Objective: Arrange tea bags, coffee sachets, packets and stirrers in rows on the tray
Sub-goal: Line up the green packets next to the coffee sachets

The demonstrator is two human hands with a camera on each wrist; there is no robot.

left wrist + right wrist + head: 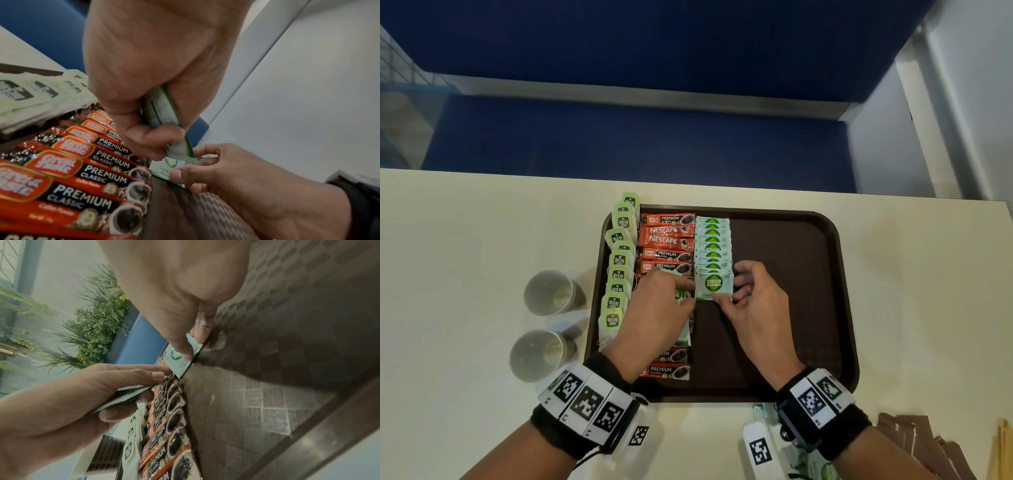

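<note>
A brown tray [791, 240] holds three rows: green-tagged tea bags [618, 274] along its left rim, red coffee sachets [667, 240] beside them, and white-green Coco Natura packets [712, 246] in the middle. My right hand [736, 291] pinches the nearest Coco Natura packet [713, 286] at the row's near end, thumb on its lower corner [179, 358]. My left hand [674, 298] grips a small stack of the same packets [160, 107] over the coffee row, its fingertips [690, 286] touching the packet's left edge.
Two empty clear cups [549, 291] [537, 354] stand on the cream table left of the tray. Brown packets [924, 442] and yellowish stirrers [1001, 448] lie at the near right, more pale packets [815, 466] under my right wrist. A blue bench [640, 137] runs behind the table.
</note>
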